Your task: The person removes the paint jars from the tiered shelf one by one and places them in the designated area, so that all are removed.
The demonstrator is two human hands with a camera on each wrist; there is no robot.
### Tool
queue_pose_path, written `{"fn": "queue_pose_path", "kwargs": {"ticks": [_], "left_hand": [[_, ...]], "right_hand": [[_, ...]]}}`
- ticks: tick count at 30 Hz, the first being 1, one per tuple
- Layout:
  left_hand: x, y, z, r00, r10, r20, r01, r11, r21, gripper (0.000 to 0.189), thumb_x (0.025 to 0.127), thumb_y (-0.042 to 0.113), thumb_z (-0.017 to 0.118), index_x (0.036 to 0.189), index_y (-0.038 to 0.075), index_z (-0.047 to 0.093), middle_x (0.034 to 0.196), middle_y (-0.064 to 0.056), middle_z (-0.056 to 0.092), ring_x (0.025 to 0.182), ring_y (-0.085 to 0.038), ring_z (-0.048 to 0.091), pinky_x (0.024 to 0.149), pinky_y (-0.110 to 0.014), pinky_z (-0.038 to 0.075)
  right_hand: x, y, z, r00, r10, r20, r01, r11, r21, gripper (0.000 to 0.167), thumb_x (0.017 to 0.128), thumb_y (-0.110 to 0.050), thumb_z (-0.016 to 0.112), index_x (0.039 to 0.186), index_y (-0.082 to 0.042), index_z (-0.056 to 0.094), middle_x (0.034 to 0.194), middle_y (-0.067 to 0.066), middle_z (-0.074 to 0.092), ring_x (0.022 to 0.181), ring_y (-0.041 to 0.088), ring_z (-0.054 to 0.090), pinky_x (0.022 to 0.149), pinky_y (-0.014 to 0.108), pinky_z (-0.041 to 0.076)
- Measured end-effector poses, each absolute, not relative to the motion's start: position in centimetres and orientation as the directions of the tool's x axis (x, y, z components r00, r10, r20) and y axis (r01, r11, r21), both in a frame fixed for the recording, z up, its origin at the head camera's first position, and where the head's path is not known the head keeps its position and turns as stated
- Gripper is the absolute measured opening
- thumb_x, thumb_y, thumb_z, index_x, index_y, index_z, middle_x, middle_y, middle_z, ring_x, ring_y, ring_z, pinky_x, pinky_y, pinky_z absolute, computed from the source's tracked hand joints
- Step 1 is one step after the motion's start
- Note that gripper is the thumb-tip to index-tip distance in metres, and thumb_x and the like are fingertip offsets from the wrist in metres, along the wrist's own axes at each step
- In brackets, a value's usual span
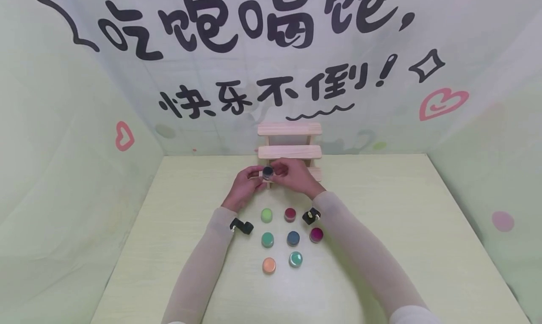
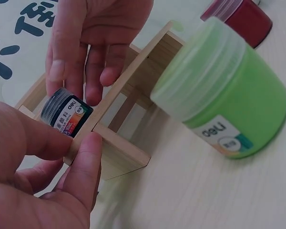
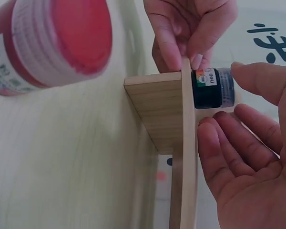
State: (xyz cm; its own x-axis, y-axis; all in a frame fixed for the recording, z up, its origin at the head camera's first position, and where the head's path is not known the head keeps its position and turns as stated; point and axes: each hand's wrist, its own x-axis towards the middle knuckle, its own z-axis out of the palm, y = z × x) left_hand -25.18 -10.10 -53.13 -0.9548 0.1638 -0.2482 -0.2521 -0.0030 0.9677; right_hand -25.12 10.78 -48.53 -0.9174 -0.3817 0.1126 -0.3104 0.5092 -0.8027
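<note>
A small dark paint jar [image 1: 267, 173] stands on the left end of the lowest step of a three-step wooden rack [image 1: 290, 151]. My right hand [image 1: 296, 176] holds the jar at its clear ribbed lid, thumb on one side and fingertips on the other, as the right wrist view shows. At that same end of the step, my left hand [image 1: 245, 185] pinches the board [image 2: 114, 93], thumb at its front edge and index finger beside the jar's base. The jar's "deli" label [image 2: 72, 117] faces the front.
Several paint jars stand on the table in front of the rack: light green [image 1: 267, 215], red [image 1: 290, 215], green [image 1: 267, 240], dark blue [image 1: 293, 238], magenta [image 1: 316, 235], orange [image 1: 268, 265] and teal [image 1: 296, 259]. A cloth backdrop [image 1: 211, 136] hangs behind the rack.
</note>
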Motion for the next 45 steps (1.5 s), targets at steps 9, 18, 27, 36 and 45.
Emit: {"fn": "queue_pose_path", "kwargs": {"ticks": [9, 18, 27, 36, 45], "left_hand": [[-25.4, -10.0, -53.2, -0.952, 0.163, -0.26, -0.264, -0.007, 0.964, 0.041, 0.101, -0.001, 0.06, 0.141, 0.008, 0.062, 0.13, -0.016, 0.061, 0.101, -0.017, 0.068, 0.092, -0.025, 0.066], [-25.4, -10.0, -53.4, -0.953, 0.164, -0.253, -0.261, -0.025, 0.965, 0.041, 0.101, -0.003, 0.058, 0.14, 0.006, 0.063, 0.131, -0.017, 0.061, 0.104, -0.018, 0.067, 0.094, -0.025, 0.065], [-25.4, -10.1, -53.2, -0.952, 0.162, -0.259, -0.266, -0.022, 0.964, 0.04, 0.101, -0.002, 0.058, 0.139, 0.008, 0.063, 0.134, -0.018, 0.061, 0.107, -0.021, 0.066, 0.095, -0.025, 0.065], [-25.5, -10.1, -53.4, -0.95, 0.16, -0.267, -0.274, -0.028, 0.961, 0.04, 0.1, -0.002, 0.059, 0.138, 0.008, 0.064, 0.132, -0.016, 0.061, 0.106, -0.019, 0.066, 0.099, -0.031, 0.064], [-25.2, -10.1, -53.4, -0.957, 0.159, -0.242, -0.25, -0.032, 0.968, 0.042, 0.1, -0.004, 0.058, 0.141, 0.004, 0.062, 0.131, -0.018, 0.061, 0.107, -0.02, 0.066, 0.092, -0.023, 0.065]], "right_hand": [[-25.9, 10.1, -49.3, -0.908, -0.403, 0.113, -0.336, 0.54, -0.772, 0.047, 0.09, -0.025, 0.085, 0.132, -0.008, 0.072, 0.115, 0.004, 0.075, 0.101, 0.021, 0.069, 0.091, 0.038, 0.063], [-25.3, 10.8, -49.3, -0.911, -0.4, 0.101, -0.318, 0.528, -0.788, 0.038, 0.089, -0.022, 0.086, 0.124, -0.014, 0.074, 0.114, 0.002, 0.076, 0.104, 0.021, 0.071, 0.097, 0.04, 0.063], [-23.9, 12.1, -49.1, -0.916, -0.392, 0.088, -0.299, 0.519, -0.801, 0.04, 0.089, -0.016, 0.085, 0.126, -0.01, 0.072, 0.117, 0.008, 0.077, 0.108, 0.025, 0.073, 0.097, 0.04, 0.065], [-22.5, 13.4, -49.5, -0.908, -0.413, 0.075, -0.287, 0.479, -0.829, 0.036, 0.089, -0.018, 0.085, 0.124, -0.015, 0.074, 0.12, 0.003, 0.077, 0.115, 0.024, 0.072, 0.102, 0.043, 0.064], [-20.8, 14.7, -49.7, -0.885, -0.464, 0.023, -0.262, 0.457, -0.85, 0.035, 0.089, -0.016, 0.084, 0.122, -0.017, 0.075, 0.12, 0.003, 0.076, 0.113, 0.023, 0.072, 0.098, 0.041, 0.066]]}}
